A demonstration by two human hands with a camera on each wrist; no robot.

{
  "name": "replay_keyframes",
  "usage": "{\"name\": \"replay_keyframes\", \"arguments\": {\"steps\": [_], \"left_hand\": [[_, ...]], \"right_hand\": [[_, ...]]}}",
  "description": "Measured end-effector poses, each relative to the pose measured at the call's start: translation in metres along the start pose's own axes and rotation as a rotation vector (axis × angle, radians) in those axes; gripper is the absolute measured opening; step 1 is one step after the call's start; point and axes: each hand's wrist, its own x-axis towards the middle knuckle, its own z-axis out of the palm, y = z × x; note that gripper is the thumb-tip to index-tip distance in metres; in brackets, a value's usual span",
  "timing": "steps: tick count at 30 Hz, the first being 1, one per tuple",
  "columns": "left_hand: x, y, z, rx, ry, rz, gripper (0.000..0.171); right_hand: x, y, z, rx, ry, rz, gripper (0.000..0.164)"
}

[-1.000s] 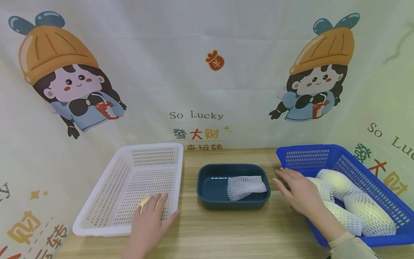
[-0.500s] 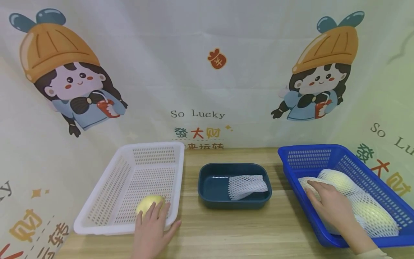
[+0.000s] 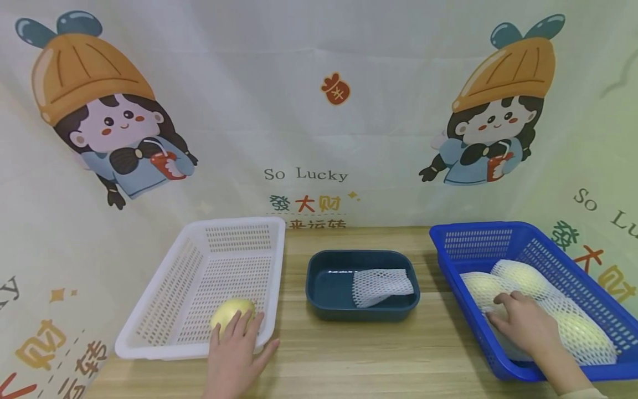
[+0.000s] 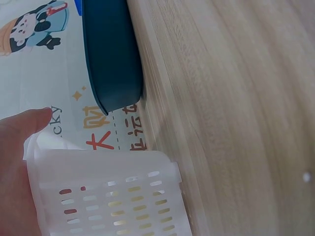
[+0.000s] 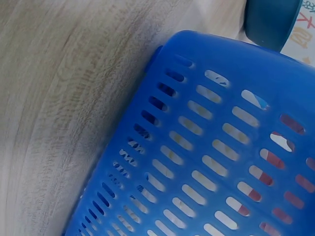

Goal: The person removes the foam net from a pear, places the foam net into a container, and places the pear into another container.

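My left hand (image 3: 235,346) lies over the near rim of a white plastic basket (image 3: 280,277), fingers spread and gently bent against a smooth, pale yellow fruit (image 3: 232,311). In the left wrist view its thumb (image 4: 37,120) extends beside the basket corner. My right hand (image 3: 529,326) is inside a blue plastic basket (image 3: 448,288), fingers bent downward over a fruit in a white foam net (image 3: 507,344), mostly covered by the hand. I cannot tell whether the fingers grip it. Through the basket slots in the right wrist view, parts of the fingers show.
Between the baskets stands a dark teal tray (image 3: 329,296) with a loose white foam net (image 3: 381,285) in it. More netted fruits (image 3: 580,332) lie in the blue basket on the wooden table (image 3: 359,354). A printed cloth (image 3: 379,111) hangs behind.
My right hand has moved right, from beside the blue basket's rim to over the netted fruits inside. My left hand has shifted slightly, and more of the yellow fruit shows.
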Motion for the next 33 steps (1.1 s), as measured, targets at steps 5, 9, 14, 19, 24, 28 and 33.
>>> {"name": "replay_keyframes", "arguments": {"steps": [5, 9, 14, 19, 24, 28, 33], "left_hand": [[0.000, 0.000, 0.000, -0.002, -0.010, -0.005, 0.056], [-0.001, 0.000, 0.001, -0.001, -0.014, -0.005, 0.057], [0.000, -0.001, 0.001, -0.002, -0.011, -0.002, 0.057], [0.000, -0.001, 0.001, 0.000, -0.002, 0.002, 0.057], [0.000, -0.001, 0.001, -0.002, -0.003, 0.004, 0.056], [0.000, -0.001, 0.001, -0.002, -0.006, 0.004, 0.057], [0.000, -0.001, 0.001, -0.005, -0.014, -0.002, 0.057]], "right_hand": [[-0.002, 0.002, -0.001, -0.017, -0.025, 0.029, 0.025], [-0.003, 0.006, -0.002, -0.014, -0.084, 0.042, 0.038], [-0.003, 0.017, -0.002, 0.008, -0.207, 0.031, 0.058], [-0.006, 0.025, 0.000, 0.059, -0.259, 0.000, 0.069], [-0.010, 0.029, 0.005, 0.078, -0.250, -0.021, 0.075], [-0.012, 0.030, 0.007, 0.047, -0.251, -0.007, 0.079], [-0.012, 0.026, 0.007, -0.008, -0.232, 0.020, 0.077]]}}
